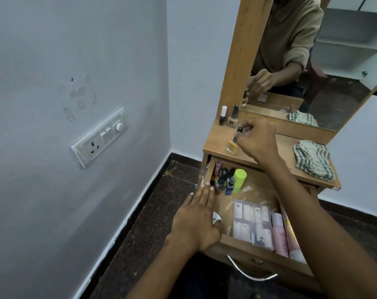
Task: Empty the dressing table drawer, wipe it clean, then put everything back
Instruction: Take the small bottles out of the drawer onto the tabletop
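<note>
The wooden drawer (243, 240) of the dressing table is pulled out. My right hand (257, 140) pinches the dark cap of a yellow nail polish bottle (232, 146) standing on the table top (217, 137). My left hand (196, 219) rests flat with straight fingers on the drawer's left wall. Inside the drawer stand several small bottles (223, 182) and a lime green bottle (239, 180) at the far left, with a clear pouch of sachets (253, 223) and pink tubes (280, 236) nearer me.
Two more nail polish bottles (227, 116) stand at the table top's back left by the mirror (312, 61). A checked cloth (314, 160) lies on the table top's right side. A wall with a switchboard (99, 137) is close on the left. The drawer handle (250, 270) faces me.
</note>
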